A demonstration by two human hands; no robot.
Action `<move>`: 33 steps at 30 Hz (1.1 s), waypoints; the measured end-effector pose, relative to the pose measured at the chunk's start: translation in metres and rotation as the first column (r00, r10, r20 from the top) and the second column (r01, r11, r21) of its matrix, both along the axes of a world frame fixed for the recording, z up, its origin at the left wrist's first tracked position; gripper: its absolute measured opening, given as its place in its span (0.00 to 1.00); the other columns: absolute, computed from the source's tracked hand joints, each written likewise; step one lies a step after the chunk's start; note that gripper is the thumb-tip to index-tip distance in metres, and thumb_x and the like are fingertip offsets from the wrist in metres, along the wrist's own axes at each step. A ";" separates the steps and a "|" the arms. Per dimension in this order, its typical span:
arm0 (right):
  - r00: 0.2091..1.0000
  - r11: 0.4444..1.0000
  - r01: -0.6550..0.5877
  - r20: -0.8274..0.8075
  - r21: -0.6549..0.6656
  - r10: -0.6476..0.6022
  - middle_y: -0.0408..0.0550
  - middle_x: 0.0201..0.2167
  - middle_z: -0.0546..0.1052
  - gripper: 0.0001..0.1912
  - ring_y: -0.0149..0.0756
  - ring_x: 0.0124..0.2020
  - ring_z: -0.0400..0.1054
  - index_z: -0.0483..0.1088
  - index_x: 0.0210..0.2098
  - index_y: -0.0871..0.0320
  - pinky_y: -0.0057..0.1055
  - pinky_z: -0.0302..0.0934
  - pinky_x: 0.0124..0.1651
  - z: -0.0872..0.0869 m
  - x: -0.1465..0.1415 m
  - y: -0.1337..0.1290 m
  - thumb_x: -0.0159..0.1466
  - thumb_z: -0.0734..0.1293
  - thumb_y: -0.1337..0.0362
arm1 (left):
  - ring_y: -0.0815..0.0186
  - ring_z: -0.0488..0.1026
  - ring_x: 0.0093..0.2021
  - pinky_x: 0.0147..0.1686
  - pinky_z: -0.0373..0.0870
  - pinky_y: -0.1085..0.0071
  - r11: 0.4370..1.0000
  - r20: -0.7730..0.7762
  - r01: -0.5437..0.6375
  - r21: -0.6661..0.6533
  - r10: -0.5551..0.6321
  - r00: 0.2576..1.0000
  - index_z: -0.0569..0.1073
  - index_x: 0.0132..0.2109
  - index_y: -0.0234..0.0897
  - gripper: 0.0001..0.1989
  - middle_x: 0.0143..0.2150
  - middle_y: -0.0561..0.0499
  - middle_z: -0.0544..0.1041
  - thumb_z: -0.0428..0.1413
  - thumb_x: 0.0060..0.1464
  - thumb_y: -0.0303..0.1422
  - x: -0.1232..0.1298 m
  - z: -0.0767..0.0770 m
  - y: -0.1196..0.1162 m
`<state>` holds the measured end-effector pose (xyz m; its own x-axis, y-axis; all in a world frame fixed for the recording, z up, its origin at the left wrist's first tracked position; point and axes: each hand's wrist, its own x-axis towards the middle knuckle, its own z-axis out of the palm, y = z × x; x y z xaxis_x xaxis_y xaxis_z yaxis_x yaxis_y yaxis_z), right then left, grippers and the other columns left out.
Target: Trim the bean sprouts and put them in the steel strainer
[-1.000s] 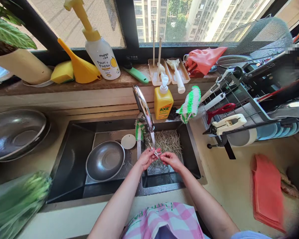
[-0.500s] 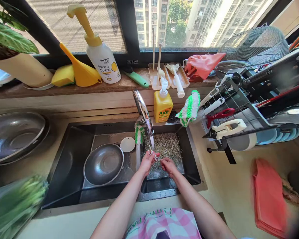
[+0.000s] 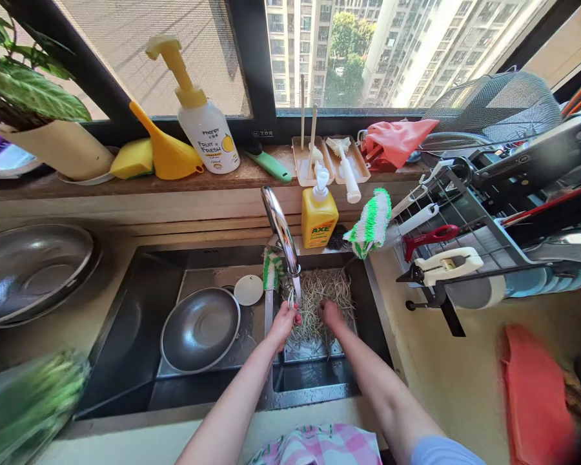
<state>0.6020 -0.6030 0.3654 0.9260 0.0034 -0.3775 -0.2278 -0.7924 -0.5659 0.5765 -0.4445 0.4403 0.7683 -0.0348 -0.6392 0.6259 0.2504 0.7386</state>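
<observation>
A heap of thin, pale, root-like strands (image 3: 337, 284) lies in the right basin of the sink. My left hand (image 3: 285, 323) is closed on a small bunch of these strands, held upright near the divider, beside the running water. From the chrome faucet (image 3: 281, 229) a stream falls just right of that bunch. My right hand (image 3: 331, 315) reaches down onto the heap with its fingers curled; the fingertips are hidden, so what they grip cannot be made out.
In the left basin lie a dark pan (image 3: 201, 329) and a small white disc (image 3: 248, 290). Behind the sink stands a yellow AXE bottle (image 3: 319, 219). A dish rack (image 3: 484, 219) borders the right side. Bagged greens (image 3: 43, 400) lie at the front left.
My right hand has moved away from my left and down onto the heap. My left hand has turned its strands upright and lies slightly lower in the picture. The view has tilted slightly upward.
</observation>
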 end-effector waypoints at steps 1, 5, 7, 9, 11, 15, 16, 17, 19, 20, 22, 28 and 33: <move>1.000 1.000 0.020 -0.002 0.016 -0.020 0.50 0.21 0.72 0.05 0.35 0.27 0.67 0.69 0.21 0.60 0.26 0.53 0.28 0.003 0.004 0.002 0.52 0.62 0.71 | 0.72 0.63 0.22 0.28 0.61 0.74 1.000 -0.002 -0.006 0.013 0.006 1.000 0.63 0.31 0.38 0.10 0.19 0.59 0.64 0.55 0.44 0.38 0.000 -0.002 0.000; 0.997 0.984 0.076 -0.011 0.161 -0.075 0.47 0.22 0.72 0.05 0.34 0.27 0.66 0.69 0.22 0.59 0.26 0.55 0.29 0.021 0.015 0.009 0.52 0.62 0.68 | 0.70 0.65 0.24 0.27 0.60 0.74 0.996 -0.008 -0.057 0.065 0.057 0.998 0.65 0.32 0.36 0.12 0.21 0.56 0.66 0.54 0.44 0.40 0.002 -0.014 -0.005; 0.996 0.959 0.084 -0.022 0.269 -0.081 0.46 0.23 0.73 0.06 0.33 0.27 0.66 0.69 0.23 0.59 0.26 0.56 0.28 0.030 0.017 0.015 0.51 0.63 0.64 | 0.68 0.68 0.29 0.28 0.61 0.74 0.995 -0.002 -0.077 0.062 0.077 0.997 0.66 0.34 0.36 0.12 0.26 0.53 0.70 0.53 0.45 0.41 0.005 -0.018 -0.012; 0.994 0.921 0.109 -0.057 0.373 -0.094 0.44 0.20 0.71 0.09 0.31 0.23 0.65 0.69 0.23 0.59 0.25 0.56 0.25 0.039 0.016 0.023 0.52 0.62 0.60 | 0.67 0.69 0.33 0.30 0.62 0.74 0.996 0.009 -0.073 0.047 0.072 0.997 0.68 0.36 0.37 0.13 0.31 0.50 0.72 0.52 0.46 0.41 0.007 -0.020 -0.019; 0.988 0.877 0.146 -0.107 0.458 -0.108 0.43 0.17 0.70 0.12 0.29 0.19 0.63 0.68 0.24 0.60 0.25 0.56 0.22 0.046 0.012 0.030 0.54 0.61 0.57 | 0.66 0.69 0.34 0.31 0.62 0.74 0.999 0.016 -0.045 0.026 0.045 0.999 0.69 0.38 0.36 0.15 0.32 0.49 0.73 0.53 0.46 0.42 0.007 -0.020 -0.023; 0.971 0.773 0.222 -0.211 0.594 -0.116 0.41 0.16 0.69 0.14 0.26 0.15 0.61 0.65 0.25 0.59 0.22 0.54 0.18 0.060 0.005 0.034 0.51 0.62 0.54 | 0.70 0.69 0.28 0.29 0.62 0.74 0.999 0.010 0.044 -0.029 -0.043 0.999 0.70 0.39 0.35 0.18 0.29 0.51 0.73 0.54 0.44 0.43 0.004 -0.016 -0.019; 0.963 0.733 0.250 -0.244 0.633 -0.117 0.40 0.16 0.68 0.14 0.25 0.15 0.60 0.64 0.24 0.59 0.22 0.52 0.17 0.064 0.005 0.033 0.50 0.64 0.54 | 0.71 0.68 0.26 0.28 0.61 0.74 0.997 0.009 0.067 -0.043 -0.067 0.998 0.70 0.39 0.34 0.18 0.28 0.51 0.73 0.54 0.44 0.43 0.004 -0.014 -0.016; 0.954 0.690 0.280 -0.275 0.667 -0.121 0.39 0.16 0.68 0.14 0.24 0.14 0.59 0.64 0.23 0.59 0.21 0.50 0.16 0.067 0.006 0.031 0.48 0.65 0.54 | 0.73 0.67 0.24 0.28 0.60 0.75 0.995 0.009 0.090 -0.053 -0.090 0.996 0.70 0.37 0.34 0.18 0.26 0.52 0.72 0.55 0.43 0.43 0.004 -0.012 -0.012; 0.937 0.617 0.332 -0.325 0.713 -0.128 0.38 0.16 0.67 0.14 0.23 0.14 0.57 0.64 0.22 0.59 0.20 0.49 0.16 0.074 0.009 0.026 0.47 0.67 0.55 | 0.75 0.64 0.22 0.26 0.59 0.76 0.989 0.010 0.131 -0.063 -0.130 0.991 0.71 0.34 0.32 0.18 0.23 0.54 0.70 0.57 0.40 0.43 0.005 -0.006 -0.003; 0.931 0.599 0.346 -0.343 0.723 -0.124 0.38 0.16 0.67 0.13 0.22 0.14 0.57 0.64 0.23 0.59 0.20 0.49 0.16 0.076 0.011 0.023 0.46 0.67 0.55 | 0.75 0.63 0.21 0.25 0.58 0.76 0.987 0.011 0.149 -0.063 -0.149 0.989 0.71 0.33 0.32 0.18 0.22 0.54 0.70 0.58 0.39 0.43 0.006 -0.004 0.001; 0.926 0.577 0.345 -0.368 0.740 -0.081 0.38 0.17 0.68 0.13 0.23 0.15 0.58 0.65 0.26 0.59 0.21 0.51 0.18 0.080 0.016 0.016 0.46 0.67 0.57 | 0.76 0.61 0.20 0.24 0.57 0.77 0.982 0.015 0.182 -0.054 -0.181 0.983 0.71 0.31 0.31 0.17 0.22 0.55 0.69 0.59 0.37 0.42 0.010 0.002 0.007; 0.961 0.720 0.031 -0.218 0.693 0.168 0.37 0.15 0.66 0.09 0.24 0.16 0.58 0.67 0.27 0.61 0.21 0.51 0.20 0.089 0.035 -0.005 0.49 0.65 0.61 | 0.75 0.58 0.20 0.22 0.53 0.77 0.972 0.047 0.235 0.019 -0.236 0.971 0.69 0.27 0.32 0.14 0.19 0.58 0.64 0.58 0.38 0.40 0.019 0.012 0.012; 0.917 0.844 -0.379 0.030 0.379 0.398 0.39 0.15 0.67 0.03 0.24 0.18 0.57 0.69 0.22 0.61 0.22 0.49 0.24 0.098 0.041 -0.013 0.50 0.63 0.69 | 0.76 0.55 0.19 0.21 0.48 0.77 0.968 0.058 0.238 0.074 -0.242 0.968 0.67 0.24 0.33 0.12 0.16 0.60 0.62 0.58 0.39 0.37 0.022 0.012 0.010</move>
<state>0.6425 -0.6163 0.4631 0.8001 0.5072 -0.3201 0.0205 -0.5566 -0.8305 0.5983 -0.4347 0.4523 0.7831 -0.1832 -0.5943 0.6110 0.0485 0.7902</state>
